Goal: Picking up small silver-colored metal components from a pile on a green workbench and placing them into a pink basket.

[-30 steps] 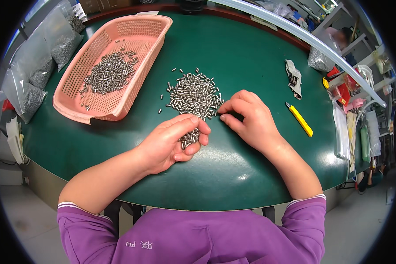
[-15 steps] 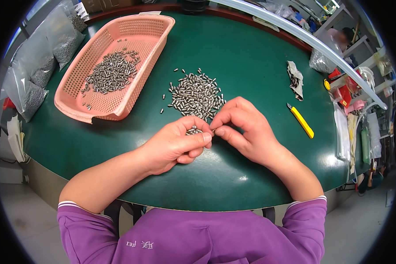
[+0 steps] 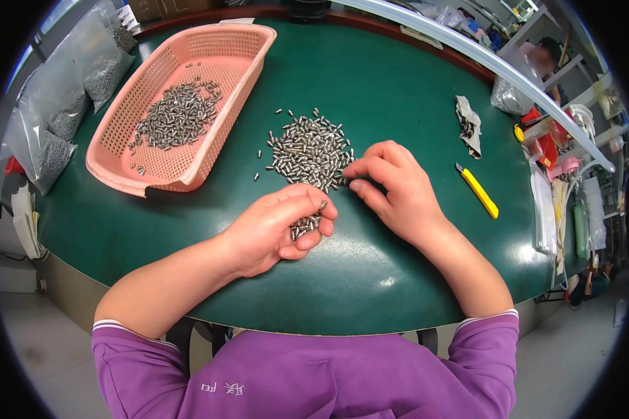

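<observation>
My left hand (image 3: 276,227) is cupped around several small silvery metal pieces (image 3: 306,225), short and rounded like little pins. One more piece stands out between its thumb and forefinger. At the right edge of a loose pile of the same metal pieces (image 3: 309,149) is my right hand (image 3: 397,192). Its forefinger and thumb are a little apart, with nothing visible between them. A pink perforated plastic basket (image 3: 220,140) at the left holds many more such pieces.
A yellow utility knife (image 3: 479,192) lies to the right on the green tabletop (image 3: 398,293), beyond it a crumpled grey-white wrapper (image 3: 470,126). Clear plastic bags of metal pieces (image 3: 52,157) line the left edge. A white bar (image 3: 496,66) crosses the upper right. Another person sits far back.
My right hand has drawn away from my left fingertips, up and right to the pile's edge. My left thumb has shifted, uncovering more of the pieces in that hand.
</observation>
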A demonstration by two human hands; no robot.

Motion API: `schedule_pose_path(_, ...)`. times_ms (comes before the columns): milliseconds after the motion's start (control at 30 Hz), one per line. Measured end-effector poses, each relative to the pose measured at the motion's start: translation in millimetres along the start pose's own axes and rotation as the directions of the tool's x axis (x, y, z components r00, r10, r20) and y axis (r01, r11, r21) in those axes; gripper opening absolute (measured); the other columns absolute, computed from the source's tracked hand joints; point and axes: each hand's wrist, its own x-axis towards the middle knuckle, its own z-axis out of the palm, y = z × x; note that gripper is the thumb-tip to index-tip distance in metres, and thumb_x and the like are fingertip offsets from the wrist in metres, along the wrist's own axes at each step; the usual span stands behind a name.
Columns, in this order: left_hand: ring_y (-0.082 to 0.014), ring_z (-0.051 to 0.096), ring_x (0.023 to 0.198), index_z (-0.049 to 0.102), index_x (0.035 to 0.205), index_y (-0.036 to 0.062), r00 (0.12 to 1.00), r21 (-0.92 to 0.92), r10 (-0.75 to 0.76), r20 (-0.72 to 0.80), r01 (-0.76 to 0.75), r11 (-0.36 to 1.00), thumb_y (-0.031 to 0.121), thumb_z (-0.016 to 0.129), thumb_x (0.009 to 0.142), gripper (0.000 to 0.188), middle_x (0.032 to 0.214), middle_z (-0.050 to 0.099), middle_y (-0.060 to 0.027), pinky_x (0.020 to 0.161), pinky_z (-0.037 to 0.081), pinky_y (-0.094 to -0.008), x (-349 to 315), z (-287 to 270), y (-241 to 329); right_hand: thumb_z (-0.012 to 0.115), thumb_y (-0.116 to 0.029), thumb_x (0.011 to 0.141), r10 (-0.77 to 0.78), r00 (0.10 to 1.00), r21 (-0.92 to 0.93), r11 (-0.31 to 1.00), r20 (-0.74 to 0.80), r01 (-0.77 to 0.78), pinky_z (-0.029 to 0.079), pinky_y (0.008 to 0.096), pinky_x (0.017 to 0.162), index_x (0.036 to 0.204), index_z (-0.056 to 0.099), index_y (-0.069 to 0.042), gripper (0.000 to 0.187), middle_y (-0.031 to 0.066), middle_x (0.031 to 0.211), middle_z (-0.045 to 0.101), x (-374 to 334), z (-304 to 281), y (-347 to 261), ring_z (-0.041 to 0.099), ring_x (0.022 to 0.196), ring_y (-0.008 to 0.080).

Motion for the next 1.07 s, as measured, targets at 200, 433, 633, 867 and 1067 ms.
schedule_pose_path(200,-0.0093,0.043,0.060,0.052,0.097,0.0026,1.000,-0.018,-0.006,-0.006,0.006,1.000,0.020,0.042,0.096,0.020,0.087,0.053,-0.0085,0.044,0.030,-0.0189,-1.1,1.3,1.3,0.068,-0.010,0.073,-0.050,0.997,-0.103,0.993,0.052,0.055,0.045,0.0361,0.076,0.086,0.063,-0.010,0.014,0.0058,0.089,0.052,0.0,1.8,2.4,0.053,0.088,0.0250)
schedule_pose_path(433,-0.0071,0.043,0.061,0.051,0.099,0.0042,1.000,0.021,0.012,0.010,-0.012,1.000,0.022,0.047,0.095,0.019,0.086,0.053,-0.0061,0.045,0.031,-0.0187,1.3,-0.1,-1.0,0.070,-0.011,0.074,-0.055,0.994,-0.005,0.998,0.099,0.056,0.044,0.0346,0.077,0.083,0.062,-0.008,0.013,0.0059,0.089,0.054,-0.5,-0.4,-1.3,0.053,0.089,0.0241)
schedule_pose_path(633,-0.0043,0.042,0.059,0.049,0.098,0.0061,1.000,0.039,0.007,0.015,-0.007,0.999,0.020,0.056,0.092,0.016,0.086,0.054,-0.0042,0.044,0.030,-0.0173,-0.1,1.9,-2.0,0.073,-0.013,0.073,-0.092,0.994,0.278,0.958,0.052,0.074,0.046,0.0313,0.074,0.082,0.064,-0.009,0.013,0.0028,0.086,0.056,-1.4,-3.5,-19.0,0.055,0.087,0.0189)
schedule_pose_path(867,-0.0040,0.041,0.057,0.049,0.099,0.0058,1.000,0.053,-0.019,0.015,0.018,0.998,0.017,0.058,0.090,0.017,0.084,0.054,-0.0041,0.043,0.029,-0.0175,-1.3,2.0,-0.6,0.073,-0.012,0.072,-0.136,0.990,0.264,0.957,0.030,0.123,0.046,0.0299,0.072,0.085,0.068,-0.010,0.014,0.0028,0.084,0.056,-2.8,-2.9,-19.6,0.056,0.083,0.0179)
schedule_pose_path(1067,-0.0080,0.044,0.059,0.049,0.102,0.0063,0.999,-0.056,-0.039,0.014,0.040,0.998,0.018,0.059,0.089,0.020,0.085,0.055,-0.0063,0.042,0.031,-0.0202,-0.6,-0.7,-0.5,0.068,-0.012,0.077,-0.005,1.000,0.054,0.999,0.028,0.003,0.046,0.0344,0.077,0.091,0.067,-0.012,0.015,0.0045,0.088,0.057,0.6,-3.6,-7.3,0.056,0.088,0.0220)
